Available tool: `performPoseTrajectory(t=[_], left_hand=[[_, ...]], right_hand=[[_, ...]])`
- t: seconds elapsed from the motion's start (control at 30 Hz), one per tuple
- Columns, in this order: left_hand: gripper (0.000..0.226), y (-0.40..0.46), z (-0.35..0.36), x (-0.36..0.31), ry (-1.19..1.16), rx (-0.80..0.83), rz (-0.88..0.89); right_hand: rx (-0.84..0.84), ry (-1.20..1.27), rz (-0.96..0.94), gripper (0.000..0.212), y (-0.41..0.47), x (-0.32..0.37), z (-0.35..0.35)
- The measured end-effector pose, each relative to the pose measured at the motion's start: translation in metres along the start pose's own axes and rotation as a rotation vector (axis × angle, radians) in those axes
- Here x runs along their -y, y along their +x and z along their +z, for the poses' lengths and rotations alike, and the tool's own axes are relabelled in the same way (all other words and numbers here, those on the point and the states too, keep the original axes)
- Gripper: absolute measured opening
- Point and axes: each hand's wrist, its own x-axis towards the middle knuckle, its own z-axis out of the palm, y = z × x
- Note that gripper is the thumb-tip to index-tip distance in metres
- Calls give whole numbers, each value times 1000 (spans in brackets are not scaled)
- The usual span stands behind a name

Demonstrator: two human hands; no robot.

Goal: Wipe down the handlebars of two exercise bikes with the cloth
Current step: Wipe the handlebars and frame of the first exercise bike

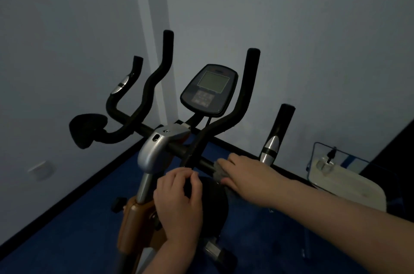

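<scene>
Wiping the handlebars (202, 162) near their middle with the cloth (220, 171) gripped in the right hand (243, 176) — left hand (179, 197) gripping the black pad (212, 197) — upright grips seemingly remaining, second bike unseen.

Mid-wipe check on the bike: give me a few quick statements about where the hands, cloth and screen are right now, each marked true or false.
1. The right hand presses a grey cloth against the handlebar crossbar. True.
2. The left hand holds the cloth. False: the cloth is under the right hand; the left hand's fingers curl round a black part below the crossbar.
3. The console screen shows bright numbers. False: it looks blank and grey.
4. The floor is blue. True.
5. The cloth is draped over the tall upright grip. False: that grip is bare; the cloth is low, on the crossbar.
</scene>
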Motion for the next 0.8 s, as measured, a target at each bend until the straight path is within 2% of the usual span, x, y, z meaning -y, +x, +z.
performPoseTrajectory(t=[0.13, 0.23, 0.3, 0.37, 0.43, 0.47, 0.53, 0.63, 0.7, 0.8], left_hand=[[24, -1, -1, 1, -17, 20, 21], [23, 0, -5, 2, -58, 66, 55], [21, 2, -8, 0, -130, 117, 46], [18, 6, -12, -4, -166, 160, 75], [17, 13, -14, -14, -135, 204, 153], [17, 17, -13, -20, -112, 228, 192], [18, 26, -3, -33, -93, 277, 258], [18, 35, 14, -44, -128, 326, 258], [20, 34, 22, -44, -15, 318, 276], [24, 28, 23, -42, 100, 310, 331]], right_hand=[[-71, 21, 52, 42, 20, 9, 2], [-212, -31, 74, 51, 28, 12, 14], [-269, -65, 2, 55, 9, 8, 18], [-217, -119, -168, 46, -19, -10, 14], [-270, -242, -315, 38, -40, -45, 10], [-341, -225, -305, 32, -48, -58, 6], [-520, -95, -158, 25, -50, -63, 2], [-732, 62, 41, 15, -34, -29, 29], [-724, 26, -32, 15, -35, -22, 44], [-654, -70, -178, 24, -33, -59, 24]])
